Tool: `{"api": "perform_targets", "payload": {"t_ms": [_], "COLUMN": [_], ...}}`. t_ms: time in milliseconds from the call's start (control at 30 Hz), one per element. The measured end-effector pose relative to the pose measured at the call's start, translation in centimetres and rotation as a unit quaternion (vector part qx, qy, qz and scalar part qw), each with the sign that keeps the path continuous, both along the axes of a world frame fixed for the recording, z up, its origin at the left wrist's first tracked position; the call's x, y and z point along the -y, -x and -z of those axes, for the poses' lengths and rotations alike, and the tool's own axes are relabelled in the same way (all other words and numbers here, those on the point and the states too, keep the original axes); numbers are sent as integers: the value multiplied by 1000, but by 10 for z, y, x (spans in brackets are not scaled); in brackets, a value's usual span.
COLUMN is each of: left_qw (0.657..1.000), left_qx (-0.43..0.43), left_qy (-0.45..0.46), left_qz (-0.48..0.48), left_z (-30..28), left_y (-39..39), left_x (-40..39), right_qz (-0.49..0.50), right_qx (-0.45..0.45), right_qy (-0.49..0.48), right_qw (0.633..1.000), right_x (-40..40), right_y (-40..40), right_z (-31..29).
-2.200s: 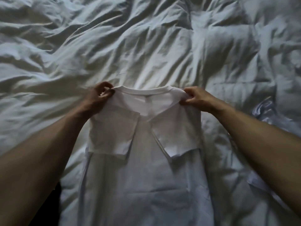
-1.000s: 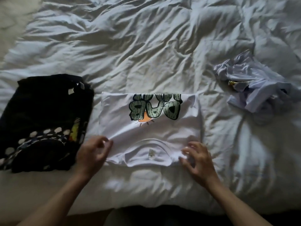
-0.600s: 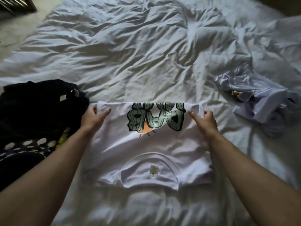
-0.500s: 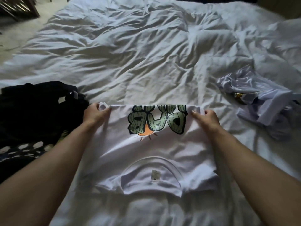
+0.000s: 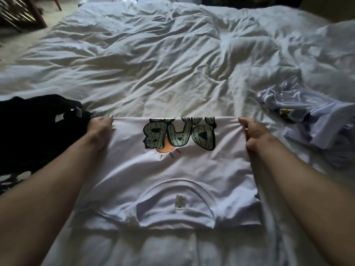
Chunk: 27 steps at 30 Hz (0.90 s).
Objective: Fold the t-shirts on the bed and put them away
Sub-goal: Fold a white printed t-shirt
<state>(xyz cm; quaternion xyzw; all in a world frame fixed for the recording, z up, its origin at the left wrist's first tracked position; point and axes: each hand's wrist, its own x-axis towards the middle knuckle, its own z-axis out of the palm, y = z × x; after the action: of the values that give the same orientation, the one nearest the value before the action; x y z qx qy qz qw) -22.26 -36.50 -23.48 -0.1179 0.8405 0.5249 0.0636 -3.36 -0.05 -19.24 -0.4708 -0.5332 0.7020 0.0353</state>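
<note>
A white t-shirt [image 5: 172,175] with a green cactus-letter print lies folded in front of me on the bed, its collar and label toward me. My left hand [image 5: 100,128] grips its far left corner. At the far right corner, my right hand [image 5: 253,134] grips the fabric. The far edge is raised slightly and pulled taut between both hands.
Dark folded clothes [image 5: 36,131] with a dotted pattern lie at the left, touching my left hand. A crumpled pale lavender shirt [image 5: 307,116] lies at the right. The rumpled white duvet [image 5: 163,60] stretches beyond. Floor and dark furniture [image 5: 17,12] show top left.
I flipped the shirt over so its print faces up, then reached from the collar end to the far edge. Both hands now grip the far corners and lift them slightly.
</note>
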Motion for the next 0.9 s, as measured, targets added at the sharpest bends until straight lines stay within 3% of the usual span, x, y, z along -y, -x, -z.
{"api": "perform_targets", "payload": {"t_ms": [133,300,367,467,567,767,900], "left_qw": [992,990,993,999,994,939,897], "left_qx": [68,79,61,-18,-44,-58,-44], "left_qy": [-100,-114,-94,7,102,319,419], "left_qz": [-29,-39,-39,-42,-6,120,137], "left_z": [-3,0,4,3,-7,-15,-16], "left_y": [8,9,10,-3,-34,-141,-189], "left_x": [2,1,1,-2,7,51,70], "right_qz": [46,69,89,146,98,-79,-173], "right_qx": [-45,-98,-91,-97,-16,140,217], "right_qy": [30,84,48,-129,-294,-420,-501], "right_qw": [997,989,991,976,951,893,820], "right_x": [-1,-7,-4,5,20,68,110], "right_y": [1,-8,-7,-5,-17,-85,-132], "right_z": [-4,7,12,29,36,23,19]}}
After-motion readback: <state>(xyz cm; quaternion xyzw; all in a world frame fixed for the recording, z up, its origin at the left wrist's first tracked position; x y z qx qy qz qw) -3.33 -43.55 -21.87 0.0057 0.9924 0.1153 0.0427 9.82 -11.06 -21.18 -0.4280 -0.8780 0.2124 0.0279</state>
